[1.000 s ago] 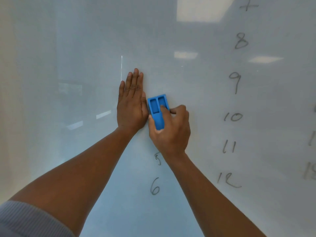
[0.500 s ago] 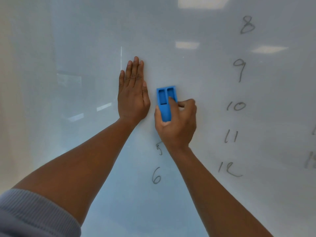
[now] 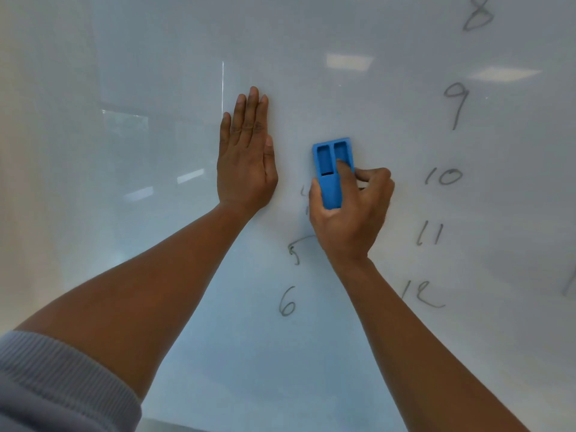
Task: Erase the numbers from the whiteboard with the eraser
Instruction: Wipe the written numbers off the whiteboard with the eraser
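Pale beige wall strip [image 3: 18, 151] along the left edge, soft rectangular glints of ceiling light panels [image 3: 349, 61] mirrored in the glossy surface, fainter slanted window-like glints [image 3: 190, 175] lower left, cool, even indoor lighting

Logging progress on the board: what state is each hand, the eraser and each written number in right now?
left hand: flat on the whiteboard, fingers straight
right hand: grips the eraser
eraser: blue, held against the board
5: partly hidden, unerased
6: intact
8, 9, 10, 11, 12: intact
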The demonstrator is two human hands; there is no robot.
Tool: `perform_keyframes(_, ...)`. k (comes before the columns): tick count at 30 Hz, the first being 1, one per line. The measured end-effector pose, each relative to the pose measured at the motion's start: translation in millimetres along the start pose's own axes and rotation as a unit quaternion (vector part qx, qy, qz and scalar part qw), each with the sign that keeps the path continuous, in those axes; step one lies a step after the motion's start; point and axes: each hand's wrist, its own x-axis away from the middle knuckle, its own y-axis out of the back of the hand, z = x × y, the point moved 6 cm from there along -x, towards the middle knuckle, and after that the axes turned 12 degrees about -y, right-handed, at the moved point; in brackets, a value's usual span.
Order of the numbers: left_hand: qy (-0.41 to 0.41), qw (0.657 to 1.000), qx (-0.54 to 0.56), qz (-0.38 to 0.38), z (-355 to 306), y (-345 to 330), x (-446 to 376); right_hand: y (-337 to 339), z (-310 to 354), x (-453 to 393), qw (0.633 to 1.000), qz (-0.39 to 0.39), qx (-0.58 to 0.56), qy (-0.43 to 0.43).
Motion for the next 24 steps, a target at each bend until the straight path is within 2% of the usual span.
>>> perform_keyframes(3, 0.002, 1.0, 0.0, -0.005, 0.0, -2.3, 2.8, -11.3, 2.5, 33.4, 0.993, 0.053, 0.023, 0.098)
perform_keyframes(5, 0.005, 1.0, 0.004, -0.004, -1.7, -3.8, 10.1, -12.8, -3.6, 52.7, 0.988, 0.072, 0.04, 0.128)
perform_keyframes(8, 0.005, 1.0, 0.004, 0.009, -5.3, -4.9, 30.1, -5.9, -15.5, 55.8, 0.989, 0.055, 0.045, 0.128)
perform_keyframes(13, 0.0, 1.0, 0.007, 0.026, -7.7, -5.9, 52.8, 4.1, -11.6, 12.1, 0.998, -0.012, 0.036, 0.047)
perform_keyframes(16, 0.006, 1.0, 0.003, 0.021, -7.8, -6.0, 56.0, -4.1, 5.5, 1.1, 0.999, 0.009, 0.016, 0.047)
perform_keyframes(18, 0.006, 1.0, 0.008, 0.02, -6.7, -7.2, 57.1, -11.5, 11.7, 15.8, 0.995, 0.042, 0.027, 0.081)
perform_keyframes(21, 0.001, 1.0, 0.007, 0.028, -5.0, -9.2, 60.1, -15.9, 3.7, 52.0, 0.987, 0.083, 0.042, 0.129)
perform_keyframes(24, -0.005, 1.0, -0.001, 0.029, -4.3, -8.9, 64.2, -11.0, -12.1, 68.8, 0.981, 0.093, 0.065, 0.156)
